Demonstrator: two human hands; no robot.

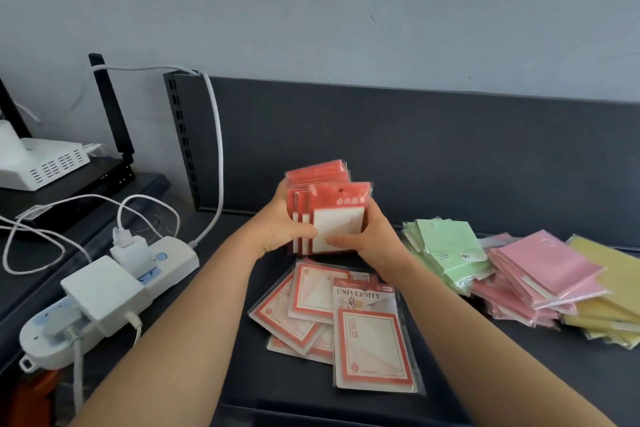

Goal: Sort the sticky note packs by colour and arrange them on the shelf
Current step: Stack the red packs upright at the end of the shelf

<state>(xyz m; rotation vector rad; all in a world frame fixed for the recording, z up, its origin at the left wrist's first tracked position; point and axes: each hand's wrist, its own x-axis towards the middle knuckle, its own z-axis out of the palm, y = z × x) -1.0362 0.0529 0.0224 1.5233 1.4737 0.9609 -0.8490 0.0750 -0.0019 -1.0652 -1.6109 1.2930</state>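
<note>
Left hand [280, 230] and right hand [375, 241] both grip one upright stack of red-topped sticky note packs [327, 208]. One hand is on each side, fingers curled round the stack's lower half. Pack count in the stack: more than three, exact number unreadable since the edges blur.

Directly below the hands, flat on the dark shelf [485, 374]: loose red-bordered packs [372, 343], at least four, overlapping, with the nearest one printed UNIVERSITY.

Right of the right hand are three slumped piles in a row, each touching the next: green pile [446, 253] nearest, then pink pile [540, 274], then yellow pile [609, 308] farthest out.

Left of the left hand is one white power strip [173, 262] with two white adapters [104, 291] plugged in and white cables [216, 149] running off. Farther left: one white box [41, 163], one black antenna [110, 107].
</note>
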